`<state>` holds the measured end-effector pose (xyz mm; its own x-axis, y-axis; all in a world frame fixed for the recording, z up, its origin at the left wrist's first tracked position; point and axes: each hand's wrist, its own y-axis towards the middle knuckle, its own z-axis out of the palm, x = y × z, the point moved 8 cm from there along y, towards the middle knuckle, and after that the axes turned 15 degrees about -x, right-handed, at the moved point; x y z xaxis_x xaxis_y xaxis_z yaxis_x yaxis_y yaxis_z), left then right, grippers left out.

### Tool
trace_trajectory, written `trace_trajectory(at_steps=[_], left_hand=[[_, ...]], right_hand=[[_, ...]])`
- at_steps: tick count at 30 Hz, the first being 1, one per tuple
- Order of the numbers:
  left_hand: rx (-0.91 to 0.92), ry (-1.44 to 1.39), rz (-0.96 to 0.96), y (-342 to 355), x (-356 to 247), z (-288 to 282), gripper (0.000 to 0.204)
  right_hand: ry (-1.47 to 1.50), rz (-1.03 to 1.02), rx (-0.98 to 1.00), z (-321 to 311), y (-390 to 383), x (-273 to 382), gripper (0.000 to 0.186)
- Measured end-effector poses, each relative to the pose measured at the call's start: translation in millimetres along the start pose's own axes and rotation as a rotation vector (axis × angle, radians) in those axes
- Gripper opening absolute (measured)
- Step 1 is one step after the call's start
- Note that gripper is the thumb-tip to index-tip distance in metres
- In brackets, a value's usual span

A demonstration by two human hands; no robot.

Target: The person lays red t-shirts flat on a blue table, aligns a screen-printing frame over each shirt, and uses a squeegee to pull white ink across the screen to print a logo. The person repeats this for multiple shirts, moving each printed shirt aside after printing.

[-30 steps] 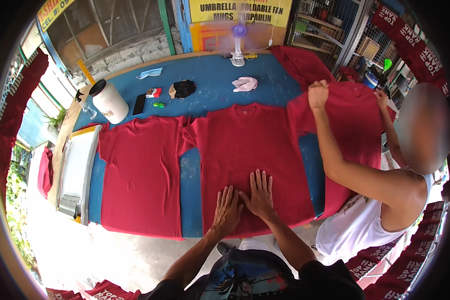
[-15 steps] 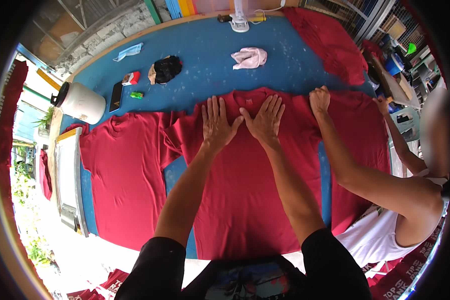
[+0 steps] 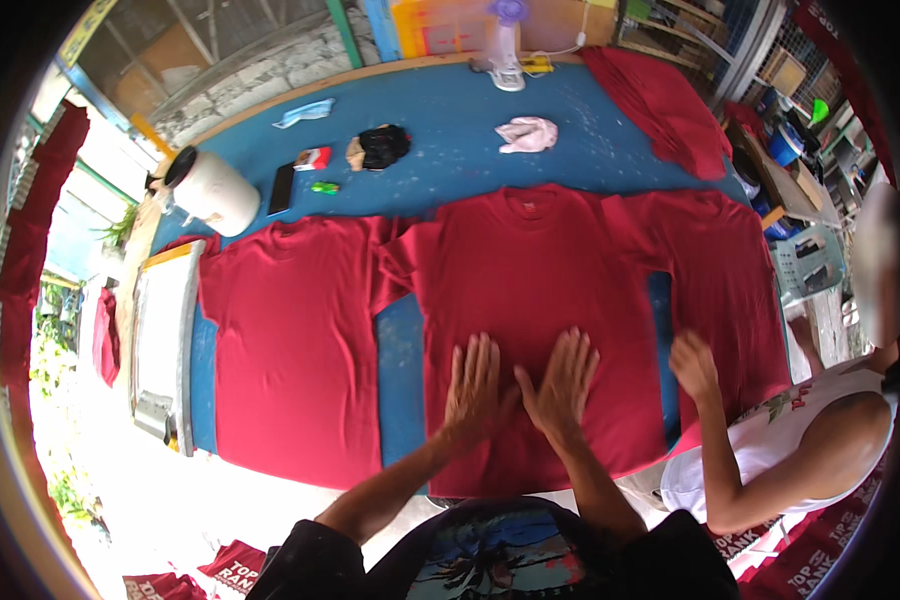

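Note:
My left hand (image 3: 470, 390) lies on the lower front of the middle red T-shirt (image 3: 530, 260), fingers extended. Just right of it, on the same shirt, my right hand (image 3: 560, 385) rests with its fingers stretched out. Both hands look empty. Similar red T-shirts are spread flat either side, the left one (image 3: 290, 340) and the right one (image 3: 720, 280), on a blue-topped table (image 3: 450, 110). A co-worker's hand (image 3: 692, 365) is at the right shirt's lower left part, their other hand partly hidden.
A white-framed screen (image 3: 155, 340) borders the left shirt; a white jar (image 3: 215, 195) stands behind. Along the back are a phone (image 3: 281, 188), face mask (image 3: 303, 113), cloths (image 3: 525, 135), small fan (image 3: 505, 70) and red fabric (image 3: 650, 110). The co-worker (image 3: 790, 450) leans in at right.
My hands went from the middle shirt's lower part up to its collar, then back down. The co-worker's lifted shirt now lies flat, and their hand has moved down along it.

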<state>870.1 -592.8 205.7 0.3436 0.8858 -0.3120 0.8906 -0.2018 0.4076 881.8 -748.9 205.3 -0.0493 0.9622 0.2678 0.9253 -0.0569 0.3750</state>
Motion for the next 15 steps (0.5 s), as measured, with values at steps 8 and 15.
trace_trajectory(at_steps=[8, 15], left_hand=[[0.105, -0.151, 0.115, -228.6, -9.0, -91.1, 0.09], [-0.112, -0.328, -0.141, -397.3, 76.6, -163.9, 0.052]], right_hand=[[-0.055, 0.128, -0.013, -82.5, -198.5, -0.6, 0.14], [0.244, -0.146, 0.059, -51.1, -172.1, 130.7, 0.115]])
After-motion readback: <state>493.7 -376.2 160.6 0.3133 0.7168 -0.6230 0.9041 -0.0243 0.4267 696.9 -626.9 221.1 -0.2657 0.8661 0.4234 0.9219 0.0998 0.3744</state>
